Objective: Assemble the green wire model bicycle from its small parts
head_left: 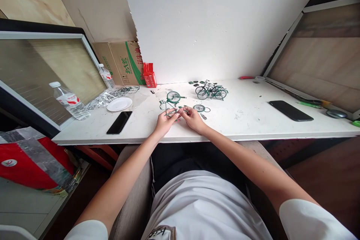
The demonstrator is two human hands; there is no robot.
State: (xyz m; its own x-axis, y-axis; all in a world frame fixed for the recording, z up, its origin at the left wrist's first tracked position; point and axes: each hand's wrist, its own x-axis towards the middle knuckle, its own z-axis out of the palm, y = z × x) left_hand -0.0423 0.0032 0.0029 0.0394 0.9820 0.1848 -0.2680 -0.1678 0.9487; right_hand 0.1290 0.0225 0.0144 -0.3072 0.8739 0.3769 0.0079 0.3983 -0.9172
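Observation:
Near the table's front edge, my left hand [165,122] is closed on a partly built green model bicycle [162,105]. One spoked wheel [173,97] is on that bicycle and points away from me. My right hand [193,119] meets the left at the fingertips, pinched around a small part I cannot make out. Just beyond the right hand lie a loose spoked wheel [199,108] and a thin ring [207,110]. A small dark piece [204,116] rests beside that hand.
Finished-looking model bicycles [212,90] stand at the back. To the left are a phone [119,122], a white plate [119,104], wire-like frame parts [123,91] and water bottles [69,101]. A black phone [291,110] and a mouse [336,113] are at right. A white board [219,33] stands behind.

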